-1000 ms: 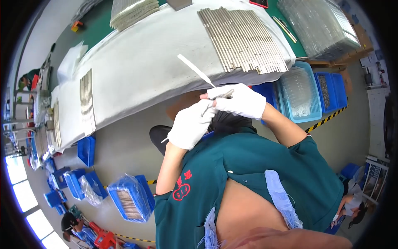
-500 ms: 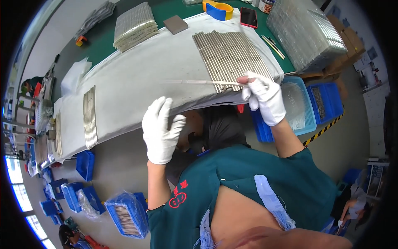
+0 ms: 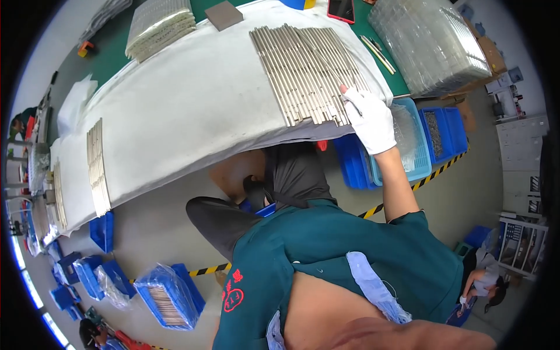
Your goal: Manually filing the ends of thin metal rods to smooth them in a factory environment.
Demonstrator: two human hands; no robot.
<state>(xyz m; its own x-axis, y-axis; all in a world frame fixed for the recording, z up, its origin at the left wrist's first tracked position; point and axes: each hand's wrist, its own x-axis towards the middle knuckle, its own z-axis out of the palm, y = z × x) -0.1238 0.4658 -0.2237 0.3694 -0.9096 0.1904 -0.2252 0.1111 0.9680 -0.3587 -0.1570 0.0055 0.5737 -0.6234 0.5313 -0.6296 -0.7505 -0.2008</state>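
Observation:
My right hand [image 3: 370, 121], in a white glove with bare fingertips, is closed at the near right edge of a wide row of slim silvery metal rods [image 3: 283, 76]. Pinched in its fingers is one metal rod [image 3: 322, 59], which slants far-left across the others; the hand partly hides its near end. The rods lie side by side on a pale cloth [image 3: 181, 111] that covers the table. My left hand is out of view.
A smaller group of rods [image 3: 98, 166] lies far left on the cloth. Behind are a grey block [image 3: 223, 16], stacked clear trays [image 3: 160, 26] and a phone [image 3: 341, 10]. Wrapped trays [image 3: 429, 46] stand right, above a light blue basket [image 3: 421, 169] and blue bins [image 3: 452, 131].
My left hand has gone out of view. My right hand has brought its rod from pointing left over the table edge to slanting across the row. The view has shifted.

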